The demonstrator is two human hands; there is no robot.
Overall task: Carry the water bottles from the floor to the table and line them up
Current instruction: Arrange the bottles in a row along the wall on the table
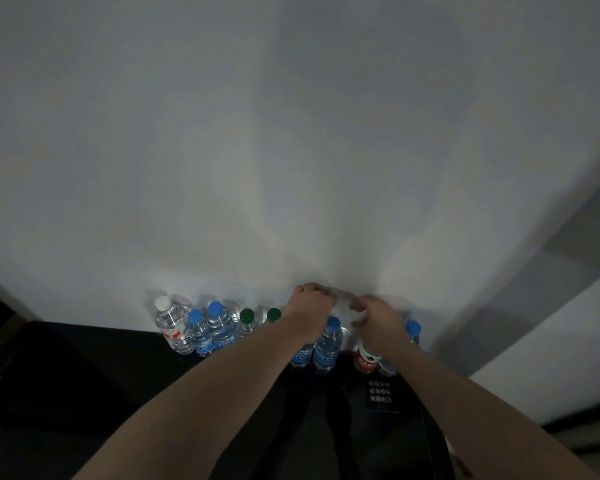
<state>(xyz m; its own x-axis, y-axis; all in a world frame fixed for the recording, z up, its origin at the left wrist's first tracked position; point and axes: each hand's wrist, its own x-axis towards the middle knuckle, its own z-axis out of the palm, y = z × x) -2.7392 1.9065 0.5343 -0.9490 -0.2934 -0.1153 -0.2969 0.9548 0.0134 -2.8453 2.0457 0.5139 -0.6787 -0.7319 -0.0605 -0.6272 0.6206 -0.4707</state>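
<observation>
Bottles on bench: about ten water bottles (pixel 219 327) stand in a row along the dark bench's (pixel 84 375) far edge, against the white wall (pixel 291 133).
Progress: most of the lining-up looks done; whether any remain on the floor is hidden.
Left hand (pixel 310 303): fingers curled, apparently round a clear bottle at the back.
Right hand (pixel 374 318): fingers curled likewise; exact grip unclear.
Caps: blue, green, one white (pixel 163 302).

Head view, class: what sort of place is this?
Probably a plain indoor room. A bare white wall backs a dark table, where capped water bottles stand in a row and both hands reach among them.
</observation>
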